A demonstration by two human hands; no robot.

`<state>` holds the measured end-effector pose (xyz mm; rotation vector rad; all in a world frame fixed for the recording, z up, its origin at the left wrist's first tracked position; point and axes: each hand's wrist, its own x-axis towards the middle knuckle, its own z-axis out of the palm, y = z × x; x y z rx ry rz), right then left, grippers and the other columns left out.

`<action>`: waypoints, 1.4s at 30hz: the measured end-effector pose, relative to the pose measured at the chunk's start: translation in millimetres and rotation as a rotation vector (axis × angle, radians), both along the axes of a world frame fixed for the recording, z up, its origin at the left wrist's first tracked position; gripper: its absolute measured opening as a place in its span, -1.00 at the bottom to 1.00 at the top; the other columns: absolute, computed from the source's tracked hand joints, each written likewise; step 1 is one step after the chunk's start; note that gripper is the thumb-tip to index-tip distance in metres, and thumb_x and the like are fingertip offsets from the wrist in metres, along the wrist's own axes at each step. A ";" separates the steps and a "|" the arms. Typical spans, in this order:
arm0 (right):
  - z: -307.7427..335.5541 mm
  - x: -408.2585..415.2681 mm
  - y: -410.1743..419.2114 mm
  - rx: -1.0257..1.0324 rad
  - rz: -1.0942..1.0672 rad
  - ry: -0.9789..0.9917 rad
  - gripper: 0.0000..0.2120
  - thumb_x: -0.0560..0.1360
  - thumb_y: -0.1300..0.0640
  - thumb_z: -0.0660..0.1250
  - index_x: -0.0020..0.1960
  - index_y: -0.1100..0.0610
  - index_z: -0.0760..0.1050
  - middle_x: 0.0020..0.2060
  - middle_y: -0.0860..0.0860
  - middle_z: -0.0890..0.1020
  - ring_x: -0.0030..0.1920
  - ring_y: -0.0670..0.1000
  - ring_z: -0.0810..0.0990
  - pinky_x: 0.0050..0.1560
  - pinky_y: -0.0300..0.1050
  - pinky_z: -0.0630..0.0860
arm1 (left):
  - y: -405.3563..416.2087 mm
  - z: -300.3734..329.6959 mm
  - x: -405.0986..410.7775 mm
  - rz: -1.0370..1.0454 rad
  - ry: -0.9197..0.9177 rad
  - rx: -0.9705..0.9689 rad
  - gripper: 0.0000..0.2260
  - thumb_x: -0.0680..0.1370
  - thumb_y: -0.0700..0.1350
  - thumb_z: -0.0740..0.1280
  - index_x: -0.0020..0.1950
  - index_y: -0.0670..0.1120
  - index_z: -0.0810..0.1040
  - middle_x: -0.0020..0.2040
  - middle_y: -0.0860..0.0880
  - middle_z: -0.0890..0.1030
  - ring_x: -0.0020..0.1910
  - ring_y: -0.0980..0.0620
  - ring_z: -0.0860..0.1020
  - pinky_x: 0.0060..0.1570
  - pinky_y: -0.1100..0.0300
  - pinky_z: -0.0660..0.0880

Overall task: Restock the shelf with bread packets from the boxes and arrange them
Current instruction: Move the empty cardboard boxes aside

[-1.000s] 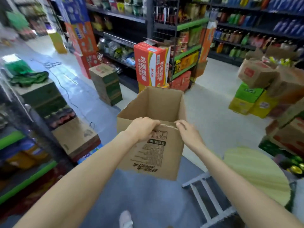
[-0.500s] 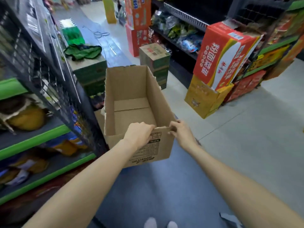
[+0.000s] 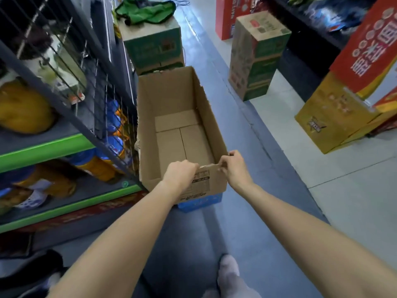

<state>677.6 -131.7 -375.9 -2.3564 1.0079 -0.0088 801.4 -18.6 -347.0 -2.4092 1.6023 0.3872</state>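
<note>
Open-topped brown cardboard box at frame centre, held by its near rim; no packets inside, only the folded bottom flaps show. Left hand curled over the near edge, fingers wrapped round the rim, knuckles up. Right hand at 3 o'clock from the left hand, pinching the same rim near its right corner between thumb and fingers. A blue crate-like edge shows just under the box's near face; whether the box rests on it, cannot tell. Black wire-sided shelf unit with green edge strips at 9 o'clock of the box, just beside its left wall; orange and blue packets on the shelves, contents too blurred to identify as bread. Green-and-brown carton at 12 o'clock, behind the box, with a crumpled green cloth on top. Second green-and-brown carton at 1 o'clock, well apart. Yellow carton at 3 o'clock, red printed carton stacked on it. White shoe at 6 o'clock.
</note>
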 end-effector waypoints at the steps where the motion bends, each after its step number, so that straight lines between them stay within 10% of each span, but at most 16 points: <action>1: -9.0 4.4 -3.6 0.050 -0.027 -0.041 -0.82 0.54 0.33 0.20 0.10 0.37 0.48 -0.07 0.15 0.49 -0.07 -0.13 0.54 -0.31 -0.48 0.28 | -2.6 -7.9 5.1 0.023 -0.001 -0.006 -0.77 0.56 -0.23 0.16 0.15 -0.06 0.50 0.06 -0.12 0.62 0.01 -0.19 0.60 -0.13 0.08 0.46; 4: -24.9 14.1 -16.2 0.166 -0.082 -0.028 -0.88 0.52 0.31 0.26 0.00 0.29 0.54 0.06 0.26 0.48 0.07 0.18 0.48 -0.15 -0.28 0.22 | -10.7 -29.1 12.0 0.043 0.008 0.030 -0.78 0.56 -0.23 0.16 0.12 -0.07 0.54 0.06 -0.13 0.61 0.02 -0.20 0.59 -0.12 0.07 0.45; 14: -1.0 -13.2 -12.1 0.182 -0.066 0.078 -0.65 0.51 0.33 0.21 0.28 0.15 0.45 0.21 0.17 0.45 0.22 0.15 0.45 0.22 -0.08 0.36 | -22.4 -13.6 -19.6 0.242 0.271 -0.019 -0.76 0.56 -0.16 0.21 0.21 -0.06 0.51 0.16 -0.12 0.58 0.12 -0.18 0.54 0.03 0.06 0.45; 22: 132.5 -138.4 15.2 0.309 -0.367 -0.011 -0.78 0.52 0.20 0.24 0.12 0.15 0.57 0.02 0.15 0.64 0.05 0.14 0.60 0.00 -0.06 0.51 | -34.0 105.6 -118.1 0.170 0.418 -0.130 -0.71 0.54 -0.10 0.20 0.25 -0.04 0.48 0.22 -0.09 0.55 0.23 -0.14 0.48 0.17 0.05 0.38; 31: 245.0 -402.7 80.1 0.205 -0.918 -0.054 -0.80 0.50 0.21 0.25 0.08 0.17 0.58 0.00 0.17 0.66 0.00 0.15 0.62 -0.07 -0.14 0.45 | -60.9 216.2 -373.6 -0.234 0.916 -0.045 -0.86 0.52 -0.18 0.25 0.00 -0.13 0.58 -0.03 -0.16 0.65 -0.03 -0.16 0.62 -0.31 0.22 0.42; 42: 250.9 -739.6 281.0 0.103 -1.702 -0.021 -0.75 0.54 0.20 0.20 0.17 0.13 0.54 0.12 0.14 0.60 0.13 0.15 0.55 0.04 -0.05 0.48 | 42.1 210.8 -761.5 -0.688 1.017 0.144 -0.87 0.49 -0.13 0.23 -0.24 -0.02 0.51 -0.13 -0.10 0.69 -0.14 -0.15 0.65 -0.08 0.03 0.60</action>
